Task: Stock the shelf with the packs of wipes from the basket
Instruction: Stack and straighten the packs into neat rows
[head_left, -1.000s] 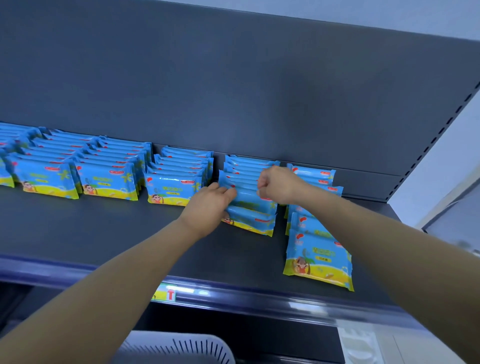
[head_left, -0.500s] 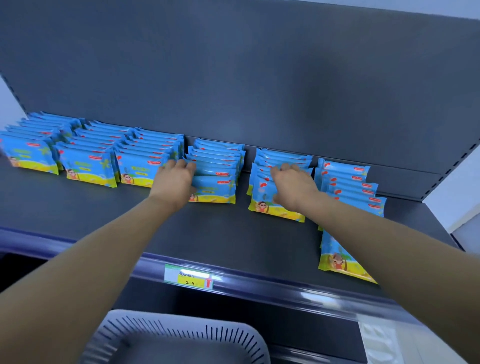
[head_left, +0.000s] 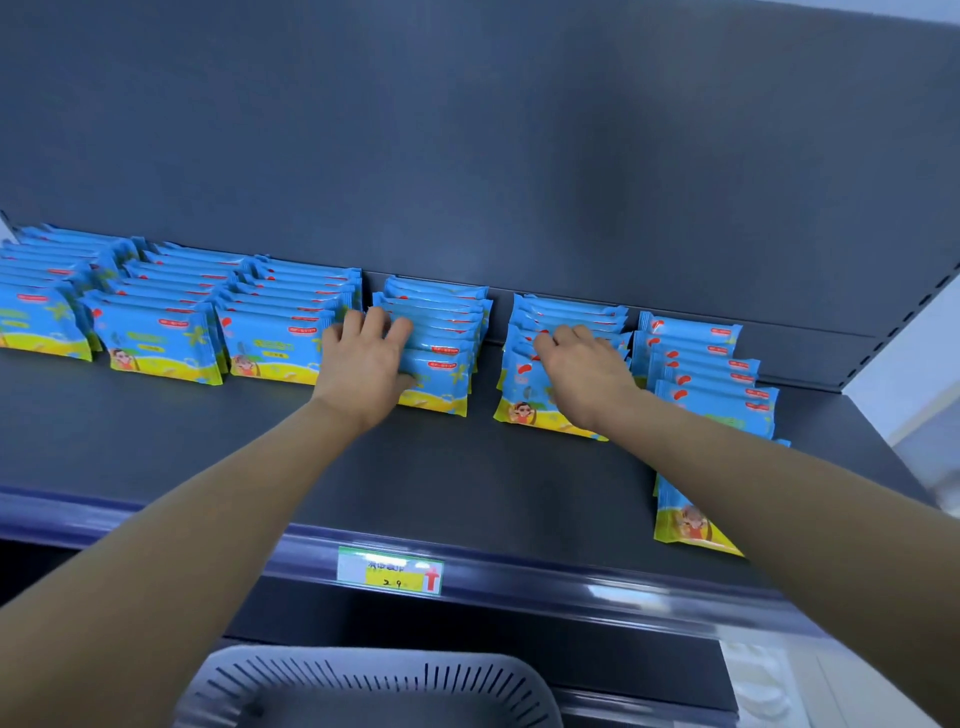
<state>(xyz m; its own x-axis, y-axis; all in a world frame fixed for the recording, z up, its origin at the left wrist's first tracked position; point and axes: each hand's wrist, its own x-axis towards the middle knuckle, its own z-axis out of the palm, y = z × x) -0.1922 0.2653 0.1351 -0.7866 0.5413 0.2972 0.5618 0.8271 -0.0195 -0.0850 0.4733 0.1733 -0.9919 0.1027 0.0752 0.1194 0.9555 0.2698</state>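
Note:
Blue and yellow packs of wipes stand in several rows along the back of the dark shelf (head_left: 467, 483). My left hand (head_left: 366, 364) rests on the front of the fourth row of packs (head_left: 441, 358), fingers laid over the top edges, thumb against the front pack. My right hand (head_left: 582, 374) presses on the fifth row (head_left: 524, 410), fingers spread over its tops. A sixth row (head_left: 711, 374) stands further right, and its front pack (head_left: 685, 525) lies forward, partly hidden by my right forearm. The grey slotted basket (head_left: 363, 686) is below the shelf; no packs show in the visible part.
A price label (head_left: 389, 569) sits on the shelf's front rail. The shelf's back wall rises behind the rows, and a perforated upright (head_left: 893, 322) bounds the right end. Bare shelf surface lies in front of the rows.
My left hand moved from the fifth row to the fourth row on its left. My right hand went from a fist-like pinch to pressing on the fifth row, whose packs now stand neater.

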